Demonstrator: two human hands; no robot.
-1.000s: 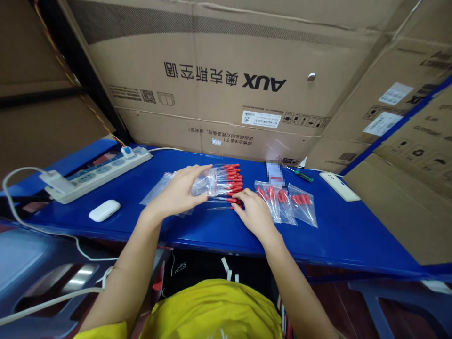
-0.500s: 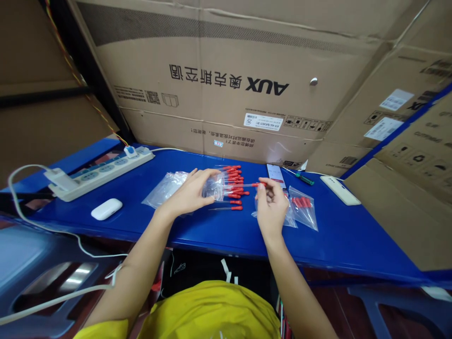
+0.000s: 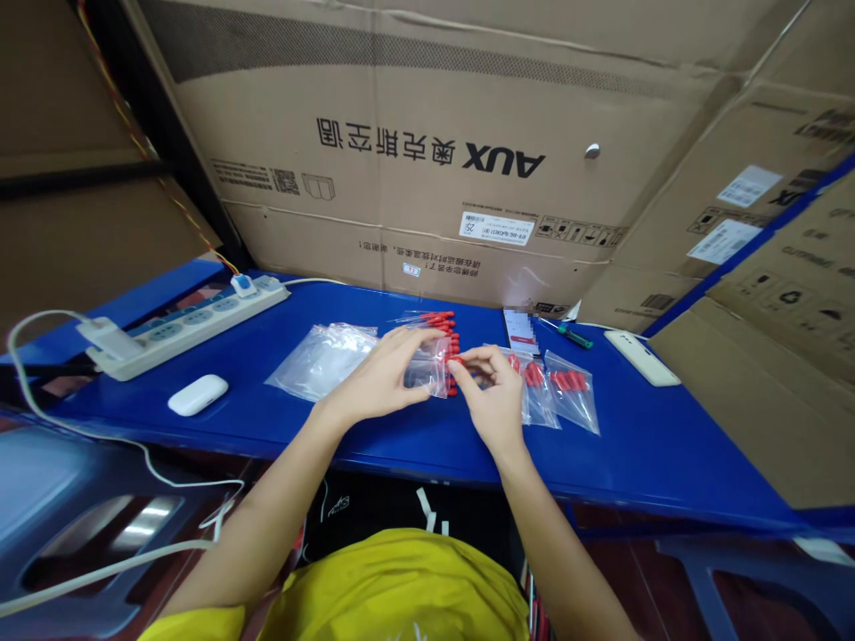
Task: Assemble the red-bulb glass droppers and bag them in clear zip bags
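My left hand (image 3: 378,369) has its fingers closed on a small clear zip bag (image 3: 435,378), its mouth turned to the right. At that mouth, my right hand (image 3: 495,387) pinches a dropper by its red bulb (image 3: 456,362); the bag and fingers hide most of its tube. Behind and under the bag lie several droppers with red bulbs (image 3: 437,319) and thin clear tubes. A stack of clear zip bags (image 3: 321,361) is left of my left hand. To the right of my right hand lie filled bags (image 3: 567,383) with red bulbs inside.
On the blue table (image 3: 641,445) are a phone with a lit screen (image 3: 521,331), a green-handled screwdriver (image 3: 575,336) and a pale phone (image 3: 641,358). A power strip (image 3: 187,329) and a white case (image 3: 198,394) stand left. A cardboard wall (image 3: 414,196) closes off the back.
My right hand has moved left with the dropper, bringing it from a distance up to the bag's mouth. The left hand has shifted slightly right and down with the bag.
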